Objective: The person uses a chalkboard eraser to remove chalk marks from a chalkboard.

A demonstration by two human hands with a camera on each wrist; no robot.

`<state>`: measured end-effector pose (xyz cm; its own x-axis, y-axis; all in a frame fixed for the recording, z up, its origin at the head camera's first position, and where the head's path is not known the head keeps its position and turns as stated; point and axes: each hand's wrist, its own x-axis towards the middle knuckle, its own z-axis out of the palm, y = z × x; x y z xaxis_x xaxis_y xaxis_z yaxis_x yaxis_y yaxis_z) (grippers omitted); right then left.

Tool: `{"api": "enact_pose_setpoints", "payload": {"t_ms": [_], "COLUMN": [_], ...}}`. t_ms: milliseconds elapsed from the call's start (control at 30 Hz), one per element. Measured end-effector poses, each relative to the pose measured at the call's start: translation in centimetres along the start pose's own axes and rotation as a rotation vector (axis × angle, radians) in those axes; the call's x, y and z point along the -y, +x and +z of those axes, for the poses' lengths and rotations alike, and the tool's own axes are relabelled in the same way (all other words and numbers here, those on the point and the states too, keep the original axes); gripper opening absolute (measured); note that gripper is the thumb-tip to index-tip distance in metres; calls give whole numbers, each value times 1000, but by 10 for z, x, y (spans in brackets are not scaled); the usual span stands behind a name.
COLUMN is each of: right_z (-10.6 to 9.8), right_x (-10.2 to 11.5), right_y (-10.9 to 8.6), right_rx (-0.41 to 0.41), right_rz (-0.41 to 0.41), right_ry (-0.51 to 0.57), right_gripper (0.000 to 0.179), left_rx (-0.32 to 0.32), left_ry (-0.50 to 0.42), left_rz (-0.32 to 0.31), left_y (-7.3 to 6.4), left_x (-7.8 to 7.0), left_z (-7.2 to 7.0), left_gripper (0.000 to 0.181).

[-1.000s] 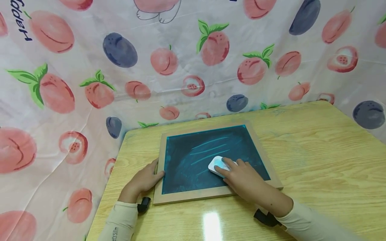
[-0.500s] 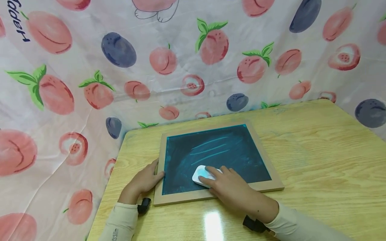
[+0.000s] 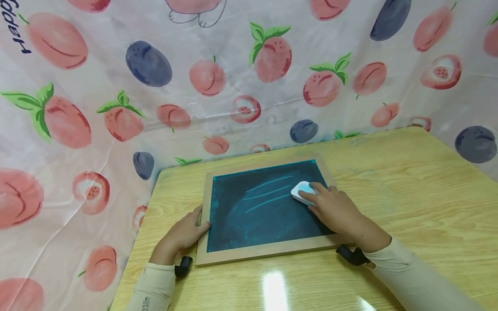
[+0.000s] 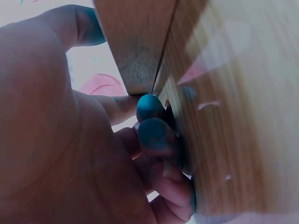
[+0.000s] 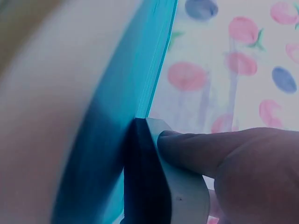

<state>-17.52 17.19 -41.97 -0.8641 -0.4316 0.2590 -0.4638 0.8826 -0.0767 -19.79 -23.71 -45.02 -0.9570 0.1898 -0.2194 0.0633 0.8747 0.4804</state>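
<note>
A wood-framed chalkboard (image 3: 233, 233) lies flat on the table, with several light blue chalk strokes across its dark face. My right hand (image 3: 336, 209) grips a white chalkboard eraser (image 3: 300, 193) whose top has a blue smear. In the right wrist view, the dark pad of the eraser (image 5: 187, 191) faces the board surface, a fingertip on its white body. At the board's left side, my left hand (image 3: 183, 233) holds the frame, thumb on top. The left wrist view shows curled fingers (image 4: 154, 135) with blue-stained tips, low against the outer edge of the frame (image 4: 138, 46).
Beneath everything is a light wood-grain table (image 3: 408, 185), its surface faintly dusted blue in places. A fruit-printed cloth (image 3: 229, 52) hangs behind and along the left side. Black wrist mounts (image 3: 352, 255) sit under both wrists.
My right hand swept the eraser down-left, then up to the right side of the board. A faint short stroke lower on the board is gone. My left hand stayed put.
</note>
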Motion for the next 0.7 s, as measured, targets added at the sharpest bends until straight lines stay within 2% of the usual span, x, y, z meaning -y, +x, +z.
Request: {"api": "enact_pose_setpoints", "payload": {"t_ms": [133, 300, 533, 700], "right_z": [-3, -2, -5, -3], "right_x": [-13, -18, -13, -4], "right_y": [3, 4, 6, 6], "right_rx": [29, 52, 52, 42], "right_rz": [62, 101, 81, 17], "right_ry": [17, 34, 43, 47], "right_gripper": [41, 41, 41, 41], "left_rx": [2, 4, 4, 3], "left_ry": [10, 11, 0, -4], "left_rz": [6, 6, 3, 8], "left_y": [0, 0, 1, 1], "left_x": [0, 0, 1, 0], "left_z": [0, -2, -2, -3], "left_gripper": [71, 71, 71, 70]}}
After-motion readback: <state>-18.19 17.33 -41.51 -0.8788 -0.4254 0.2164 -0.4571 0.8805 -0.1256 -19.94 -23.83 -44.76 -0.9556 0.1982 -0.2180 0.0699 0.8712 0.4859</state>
